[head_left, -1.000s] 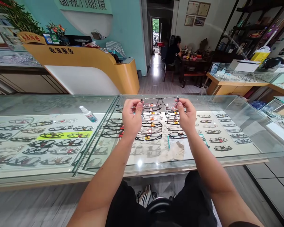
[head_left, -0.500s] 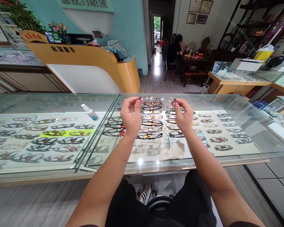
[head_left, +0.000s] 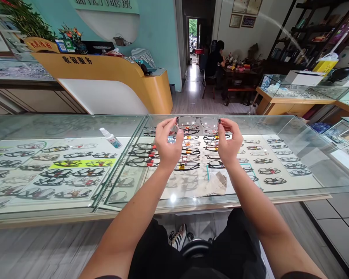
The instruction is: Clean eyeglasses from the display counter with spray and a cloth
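Observation:
A pair of eyeglasses (head_left: 198, 119) with thin rims and clear lenses is held up over the far part of the glass counter. My left hand (head_left: 169, 146) pinches its left end between thumb and fingers. At the right end, my right hand (head_left: 230, 142) grips the frame the same way. Beneath them, rows of eyeglass frames (head_left: 187, 166) lie inside the display case, partly hidden by my hands. A beige cleaning cloth (head_left: 218, 184) rests on the glass nearer to me, left of my right forearm.
A white spray bottle (head_left: 111, 138) lies to the left on the glass counter (head_left: 163, 199). More frames (head_left: 275, 181) fill the case at right. Beyond stand a yellow cashier desk (head_left: 104, 69) and a person (head_left: 216, 62) seated at a table.
Both hands and the eyeglasses have shifted a little to the right. The frame has turned slightly, and its temples now run toward me beside my hands.

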{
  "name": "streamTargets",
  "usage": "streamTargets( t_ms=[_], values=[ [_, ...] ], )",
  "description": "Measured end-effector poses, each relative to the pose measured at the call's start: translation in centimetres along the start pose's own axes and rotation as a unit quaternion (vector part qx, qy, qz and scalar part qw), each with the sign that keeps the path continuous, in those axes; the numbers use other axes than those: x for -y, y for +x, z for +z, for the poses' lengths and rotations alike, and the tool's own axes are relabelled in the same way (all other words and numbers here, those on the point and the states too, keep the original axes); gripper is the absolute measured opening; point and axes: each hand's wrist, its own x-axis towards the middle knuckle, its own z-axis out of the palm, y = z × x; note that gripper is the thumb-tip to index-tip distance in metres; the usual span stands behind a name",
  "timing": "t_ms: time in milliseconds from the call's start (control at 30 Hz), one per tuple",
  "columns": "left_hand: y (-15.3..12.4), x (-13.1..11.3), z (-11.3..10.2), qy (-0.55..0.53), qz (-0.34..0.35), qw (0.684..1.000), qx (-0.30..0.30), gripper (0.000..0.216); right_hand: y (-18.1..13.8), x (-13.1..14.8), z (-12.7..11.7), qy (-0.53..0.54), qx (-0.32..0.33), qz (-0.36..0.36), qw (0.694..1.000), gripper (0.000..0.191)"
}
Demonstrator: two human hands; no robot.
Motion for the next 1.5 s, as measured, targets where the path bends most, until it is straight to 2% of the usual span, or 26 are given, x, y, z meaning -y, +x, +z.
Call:
streamTargets(
  t_ms=[167,367,600,833,967,1100,1200,1400,1500],
  values=[
    [-0.1,-0.3,0.0,0.017,-0.004,1.0,-0.003,0.052,0.0,0.2,-0.1,-0.01,0.0,-0.002,1.0,0.021],
    [-0.1,-0.5,0.1,0.006,0.015,1.0,-0.017,0.048,-0.1,-0.2,0.0,-0.042,0.004,-0.076,0.996,0.022],
    [-0.6,-0.3,0.3,0.016,-0.013,1.0,0.011,0.049,-0.9,-1.1,1.0,0.013,0.009,-0.134,0.991,0.034],
    [-0.7,-1.0,0.3,-0.036,-0.039,0.998,0.043,0.052,-0.4,-1.2,0.5,-0.015,0.026,-0.168,0.985,0.042],
    [-0.9,-0.9,0.6,-0.067,-0.081,0.993,0.057,0.057,-0.4,-1.4,0.5,0.012,0.035,-0.162,0.986,0.046],
    [-0.7,-0.9,0.5,-0.048,-0.051,0.995,0.076,0.068,-0.5,-1.4,0.5,0.006,0.032,-0.151,0.988,0.043],
    [-0.5,-1.3,0.3,-0.038,-0.025,0.996,0.077,0.068,-0.4,-1.3,0.5,-0.001,0.038,-0.143,0.989,0.04],
    [-0.5,-1.8,0.3,-0.036,-0.054,0.995,0.07,0.066,-0.3,-0.9,0.3,-0.022,0.036,-0.121,0.992,0.032],
    [-0.5,-1.7,0.2,-0.021,-0.059,0.997,0.053,0.065,-0.2,-0.9,0.1,-0.045,0.029,-0.113,0.992,0.039]
  ],
)
